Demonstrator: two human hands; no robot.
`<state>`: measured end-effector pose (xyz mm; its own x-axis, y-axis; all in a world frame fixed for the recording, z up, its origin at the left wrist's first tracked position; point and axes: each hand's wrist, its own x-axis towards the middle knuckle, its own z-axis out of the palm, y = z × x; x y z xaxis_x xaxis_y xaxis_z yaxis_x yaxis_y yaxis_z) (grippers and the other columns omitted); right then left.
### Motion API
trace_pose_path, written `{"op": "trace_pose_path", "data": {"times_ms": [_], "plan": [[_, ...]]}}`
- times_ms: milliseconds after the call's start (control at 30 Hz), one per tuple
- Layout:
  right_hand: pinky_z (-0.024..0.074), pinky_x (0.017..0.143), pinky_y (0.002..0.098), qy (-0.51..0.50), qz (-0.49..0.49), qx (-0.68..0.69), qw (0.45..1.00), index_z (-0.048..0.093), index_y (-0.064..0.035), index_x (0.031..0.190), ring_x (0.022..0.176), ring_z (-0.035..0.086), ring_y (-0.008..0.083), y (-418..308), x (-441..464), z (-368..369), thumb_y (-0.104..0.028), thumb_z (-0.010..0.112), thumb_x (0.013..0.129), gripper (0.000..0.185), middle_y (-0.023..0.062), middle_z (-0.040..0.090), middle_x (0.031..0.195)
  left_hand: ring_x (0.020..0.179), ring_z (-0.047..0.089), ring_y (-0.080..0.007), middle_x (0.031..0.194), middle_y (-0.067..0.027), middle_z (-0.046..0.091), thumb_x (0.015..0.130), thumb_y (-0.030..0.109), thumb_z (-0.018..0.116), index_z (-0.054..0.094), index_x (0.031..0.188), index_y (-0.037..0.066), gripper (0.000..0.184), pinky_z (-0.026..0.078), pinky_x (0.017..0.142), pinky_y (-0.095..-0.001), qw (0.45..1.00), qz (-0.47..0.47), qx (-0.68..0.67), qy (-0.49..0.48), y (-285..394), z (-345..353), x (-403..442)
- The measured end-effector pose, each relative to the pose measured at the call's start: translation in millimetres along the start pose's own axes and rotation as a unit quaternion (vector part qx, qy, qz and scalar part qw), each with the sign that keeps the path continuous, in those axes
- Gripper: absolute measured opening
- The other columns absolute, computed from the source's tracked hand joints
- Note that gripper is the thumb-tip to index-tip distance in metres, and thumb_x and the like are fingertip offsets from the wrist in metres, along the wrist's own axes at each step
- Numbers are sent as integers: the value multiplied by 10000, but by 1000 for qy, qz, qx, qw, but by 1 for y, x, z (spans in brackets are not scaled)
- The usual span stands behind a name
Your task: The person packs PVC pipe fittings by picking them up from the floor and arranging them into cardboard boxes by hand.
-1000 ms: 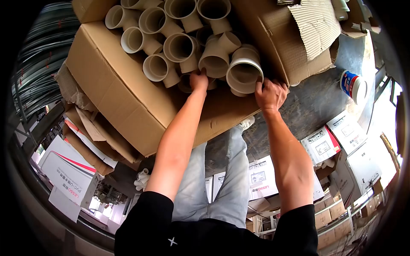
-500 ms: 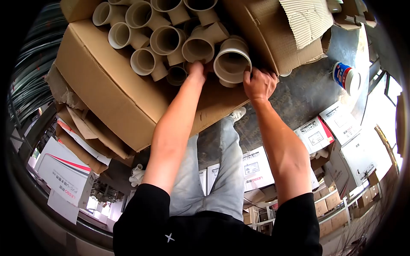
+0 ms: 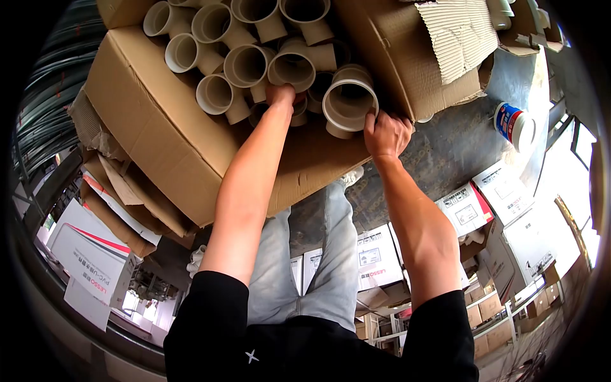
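Note:
A cardboard carton [image 3: 159,108] holds several off-white plastic pipe tees, their round mouths facing me. My left hand [image 3: 281,95] is closed at the lower rim of one pipe tee [image 3: 313,57] in the middle of the pile; some of its fingers are hidden. Closer to the carton's right side is a larger pipe tee [image 3: 344,118], its short branch pointing down. My right hand [image 3: 387,135] is closed at that tee's lower right rim, thumb against the edge and other fingers curled beside the carton wall.
A carton flap [image 3: 375,44] and torn corrugated cardboard [image 3: 455,38] stick out at the right. Beyond them a blue-and-white tub [image 3: 514,126] lies on a dark surface. Printed white boxes [image 3: 464,207] stand lower right, another box [image 3: 95,254] lower left. Black coiled pipe [image 3: 57,83] fills the left.
My left hand has moved slightly left and up, and the tee at it has turned, its branch now pointing more level to the right. The right hand stays at the larger tee's rim.

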<state>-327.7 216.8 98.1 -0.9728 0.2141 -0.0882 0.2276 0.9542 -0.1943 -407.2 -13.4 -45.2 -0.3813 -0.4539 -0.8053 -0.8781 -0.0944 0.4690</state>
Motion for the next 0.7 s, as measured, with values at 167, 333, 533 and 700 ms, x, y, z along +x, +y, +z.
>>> {"op": "trace_pose_path", "data": {"times_ms": [167, 333, 533, 700], "plan": [[456, 824, 427, -17, 25, 5, 1000, 696, -107, 705, 736, 663, 317, -3, 0, -1, -329, 588, 810, 268, 123, 682, 717, 952, 705, -309, 1121, -157, 680, 927, 80, 619, 602, 1238, 48, 313, 636, 689, -421, 952, -126, -278, -28, -27, 9, 4], [455, 808, 420, 10, 12, 10, 1000, 693, -120, 685, 706, 656, 312, -2, -1, -2, -324, 586, 803, 259, 119, 673, 688, 972, 699, -266, 1070, -99, 710, 973, 224, 634, 634, 1179, 75, 254, 620, 780, -398, 814, -277, -457, -229, -51, 32, -5], [451, 812, 411, 11, 6, 13, 1000, 692, -117, 681, 690, 652, 306, 0, -5, -1, -325, 596, 800, 258, 114, 662, 662, 941, 693, -274, 1078, -119, 729, 1006, 291, 558, 650, 1136, -1, 332, 579, 814, -416, 851, -298, -398, -170, -17, 29, -11], [451, 814, 411, 23, -4, 25, 999, 693, -118, 677, 701, 642, 300, 2, -5, 0, -324, 621, 783, 243, 109, 657, 660, 970, 691, -330, 1058, -190, 713, 1013, 271, 538, 621, 1131, -35, 338, 567, 805, -429, 997, -2, -19, -71, 1, -8, -6]]}}
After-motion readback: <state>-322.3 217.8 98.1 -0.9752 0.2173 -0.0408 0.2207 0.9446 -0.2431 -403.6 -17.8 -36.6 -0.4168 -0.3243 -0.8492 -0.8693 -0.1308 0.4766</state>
